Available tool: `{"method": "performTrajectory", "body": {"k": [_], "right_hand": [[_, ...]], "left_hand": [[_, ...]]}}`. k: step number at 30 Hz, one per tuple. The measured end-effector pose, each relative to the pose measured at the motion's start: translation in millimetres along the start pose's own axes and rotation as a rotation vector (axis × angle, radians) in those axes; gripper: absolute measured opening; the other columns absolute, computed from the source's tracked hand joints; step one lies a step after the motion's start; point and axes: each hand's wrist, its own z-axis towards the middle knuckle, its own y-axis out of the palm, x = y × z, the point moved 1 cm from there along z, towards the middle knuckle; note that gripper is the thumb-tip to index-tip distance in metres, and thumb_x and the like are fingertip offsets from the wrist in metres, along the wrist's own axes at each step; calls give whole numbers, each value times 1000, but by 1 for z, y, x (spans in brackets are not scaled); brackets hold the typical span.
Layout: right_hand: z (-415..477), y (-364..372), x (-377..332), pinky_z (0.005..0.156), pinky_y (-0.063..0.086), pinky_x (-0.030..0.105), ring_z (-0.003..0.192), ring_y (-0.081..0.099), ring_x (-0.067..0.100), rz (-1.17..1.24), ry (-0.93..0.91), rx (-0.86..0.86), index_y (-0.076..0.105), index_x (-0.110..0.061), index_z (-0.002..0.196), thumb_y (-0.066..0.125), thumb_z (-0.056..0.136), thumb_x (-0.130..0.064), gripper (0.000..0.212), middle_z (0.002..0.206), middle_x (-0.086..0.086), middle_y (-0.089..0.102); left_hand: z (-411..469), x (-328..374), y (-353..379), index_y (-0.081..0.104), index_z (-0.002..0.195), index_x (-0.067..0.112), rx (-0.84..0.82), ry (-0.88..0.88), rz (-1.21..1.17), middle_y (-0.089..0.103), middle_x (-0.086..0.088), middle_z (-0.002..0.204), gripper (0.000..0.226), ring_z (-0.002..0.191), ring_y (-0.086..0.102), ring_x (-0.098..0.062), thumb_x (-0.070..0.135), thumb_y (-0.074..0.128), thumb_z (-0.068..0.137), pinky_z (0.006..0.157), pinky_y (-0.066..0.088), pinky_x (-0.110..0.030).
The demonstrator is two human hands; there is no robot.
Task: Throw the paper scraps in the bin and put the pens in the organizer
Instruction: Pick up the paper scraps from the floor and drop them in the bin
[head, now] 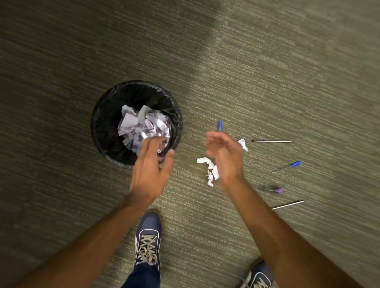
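A person in navy sneakers [148, 239] stands on olive carpet [285, 60], both bare arms stretched forward. The left hand [150, 170] hangs spread and empty over the near rim of a black-lined bin [108, 117] heaped with crumpled paper [139, 125]. The right hand [226, 157], fingers loose and holding nothing, hovers above torn paper scraps [208, 165] on the floor. Blue pens [287, 166] and thin refills [271, 141] lie scattered to the right, beyond the scraps.
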Motion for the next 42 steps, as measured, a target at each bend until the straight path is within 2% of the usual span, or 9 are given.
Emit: {"method": "performTrajectory", "body": {"k": [4, 9, 13, 19, 26, 30, 34, 39, 42], "right_hand": [[6, -71, 43, 86, 59, 35, 90, 65, 11, -378, -113, 149, 70, -11, 111, 71, 82, 5, 33, 120, 9, 67], [23, -131, 118, 85, 49, 14, 122, 52, 20, -786, -93, -28, 52, -26, 141, 83, 78, -18, 71, 140, 5, 42], [55, -141, 171, 112, 41, 50, 146, 30, 39, -1114, -49, -264, 19, -44, 153, 83, 76, -40, 101, 165, 8, 8], [114, -128, 234, 116, 29, 55, 151, 14, 44, -1443, -338, -378, 10, -41, 156, 83, 76, -39, 109, 165, 22, -2], [145, -122, 275, 118, 23, 60, 154, 4, 40, -1548, -468, -304, 0, -40, 157, 70, 81, -59, 105, 166, 21, -1], [144, -122, 276, 112, 32, 57, 145, 28, 38, -1547, -597, -244, 21, -36, 155, 61, 91, -51, 76, 161, 16, 26], [139, -117, 277, 108, 40, 55, 141, 35, 35, -1527, -628, -336, 38, -27, 147, 64, 94, -35, 59, 155, 13, 37], [136, -116, 273, 113, 40, 51, 139, 39, 36, -1389, -545, -415, 55, -11, 136, 58, 94, -28, 45, 155, 15, 41], [135, -119, 271, 103, 50, 41, 119, 56, 28, -1363, -569, -392, 66, -6, 116, 49, 99, -25, 31, 139, 14, 57]], "left_hand": [[-21, -6, 36, 45, 142, 7, -216, 77, 183, 45, -7, 145, 65, 130, 52, -25, 45, 58, 91, 106, 49, -52], [-32, -32, 93, 26, 156, 16, -432, 33, 316, 22, -9, 165, 91, 151, 29, -28, 54, 70, 86, 120, 32, -54], [-26, -60, 156, 10, 162, 30, -505, 29, 373, -6, -3, 171, 112, 157, 11, -32, 56, 79, 77, 122, 26, -57], [-8, -109, 252, 19, 160, 30, -476, -18, 307, -4, -14, 169, 120, 154, 15, -37, 51, 90, 65, 112, 38, -63], [17, -132, 298, 21, 158, 39, -388, 42, 656, 7, -8, 167, 105, 146, 26, -36, 60, 79, 74, 112, 34, -64], [23, -130, 305, 49, 145, 25, -376, 27, 568, 33, -12, 150, 59, 133, 40, -33, 29, 74, 91, 112, 42, -49], [16, -132, 306, 65, 121, 10, -322, 76, 402, 53, -20, 128, 25, 111, 54, -38, 13, 63, 97, 92, 50, -47], [17, -132, 303, 73, 109, 8, -248, 30, 364, 62, -16, 118, 17, 104, 60, -32, 8, 62, 97, 89, 51, -40], [18, -126, 295, 73, 120, 12, -229, -13, 392, 62, -11, 126, 25, 108, 63, -21, 11, 66, 96, 100, 52, -32]]}}
